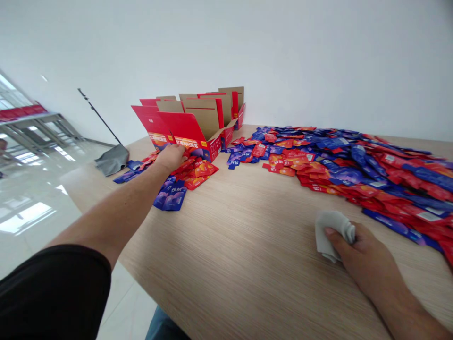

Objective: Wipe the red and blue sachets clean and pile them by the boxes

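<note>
My right hand (364,257) is closed around a folded pale cloth (332,233), just over the wooden table (247,245). My left arm reaches far forward. At its end my left hand (171,157) has its fingers curled at a pile of red pouches (200,172), right in front of a red carton (194,137) with its lid raised. Whatever lies under those fingers is hidden. Blue pouches (171,196) rest below the hand, and more lie left of my wrist.
Several open red cartons (226,106) stand in rows near the wall. A wide heap of red and blue pouches (354,160) covers the right back of the table. On the left edge lies a grey cloth (112,159), with a thin black pole (99,115) behind.
</note>
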Motion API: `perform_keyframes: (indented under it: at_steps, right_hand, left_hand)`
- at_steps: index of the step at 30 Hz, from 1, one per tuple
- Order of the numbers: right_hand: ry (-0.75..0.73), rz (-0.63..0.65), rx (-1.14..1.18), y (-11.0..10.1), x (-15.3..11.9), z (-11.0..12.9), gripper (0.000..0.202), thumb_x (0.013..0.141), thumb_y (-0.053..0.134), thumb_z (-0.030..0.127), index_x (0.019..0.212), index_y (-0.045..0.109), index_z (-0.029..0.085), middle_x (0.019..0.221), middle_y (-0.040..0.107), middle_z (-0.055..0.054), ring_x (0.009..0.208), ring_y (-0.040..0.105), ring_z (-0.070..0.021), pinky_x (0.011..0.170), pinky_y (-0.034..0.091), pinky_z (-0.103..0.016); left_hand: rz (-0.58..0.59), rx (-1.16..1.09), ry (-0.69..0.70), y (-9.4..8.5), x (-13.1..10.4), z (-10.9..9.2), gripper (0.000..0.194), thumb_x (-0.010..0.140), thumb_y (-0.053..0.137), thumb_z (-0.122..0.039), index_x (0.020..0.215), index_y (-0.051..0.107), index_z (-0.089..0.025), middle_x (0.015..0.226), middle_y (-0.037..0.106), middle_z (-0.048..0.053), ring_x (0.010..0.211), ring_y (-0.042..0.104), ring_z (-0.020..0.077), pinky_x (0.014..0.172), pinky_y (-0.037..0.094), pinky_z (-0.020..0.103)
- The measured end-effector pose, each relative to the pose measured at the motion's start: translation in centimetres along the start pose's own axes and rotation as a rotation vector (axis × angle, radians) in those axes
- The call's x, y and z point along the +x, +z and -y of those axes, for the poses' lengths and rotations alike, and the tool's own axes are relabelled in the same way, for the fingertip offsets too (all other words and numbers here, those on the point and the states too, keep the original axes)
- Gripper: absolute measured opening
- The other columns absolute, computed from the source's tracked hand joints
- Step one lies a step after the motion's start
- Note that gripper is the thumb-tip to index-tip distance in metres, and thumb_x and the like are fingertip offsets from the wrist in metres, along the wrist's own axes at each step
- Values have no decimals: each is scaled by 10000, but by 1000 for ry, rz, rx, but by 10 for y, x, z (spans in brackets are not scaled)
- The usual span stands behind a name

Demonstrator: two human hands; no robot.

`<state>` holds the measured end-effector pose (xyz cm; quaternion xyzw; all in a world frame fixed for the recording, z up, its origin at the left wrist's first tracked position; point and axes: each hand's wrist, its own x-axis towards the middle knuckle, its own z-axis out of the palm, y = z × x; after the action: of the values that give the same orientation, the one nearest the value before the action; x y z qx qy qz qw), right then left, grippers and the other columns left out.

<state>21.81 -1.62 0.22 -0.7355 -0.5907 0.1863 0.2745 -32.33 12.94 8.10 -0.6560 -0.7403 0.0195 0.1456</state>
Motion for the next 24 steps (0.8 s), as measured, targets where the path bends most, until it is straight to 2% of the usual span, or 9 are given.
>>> perform_keyframes:
  at_steps: [8,13,18,24]
  right_hand:
    - [-6,4,-17,0,0,-3,429,720,530,650,851,642,257,821,728,-110,732,690,-329,648,499,-439]
    - [-15,8,-18,1,0,-4,416,724,519,654,842,629,270,828,716,-114,759,684,-338,660,495,-444]
    - [-6,11,-21,2,0,-6,434,730,522,655,872,629,259,829,703,-111,766,681,-338,669,492,-445]
    - [4,28,-37,1,0,-4,464,721,501,667,887,630,253,846,702,-119,766,677,-340,684,487,-453]
  left_hand:
    - [-118,58,-1,-8,-7,-3,476,1006,435,-359,1301,672,-71,1304,661,238,1291,583,366,1110,422,432]
    - [-77,67,7,4,-19,-1,446,1001,441,-349,1268,704,-108,1274,665,227,1270,572,371,1094,437,445]
    - [-69,62,-38,16,-30,1,480,1028,370,-348,1304,690,-119,1303,637,243,1264,560,392,1094,430,492]
    - [-93,44,-146,26,-36,-1,546,1023,342,-316,1476,545,-88,1395,568,289,1339,499,434,1069,434,543]
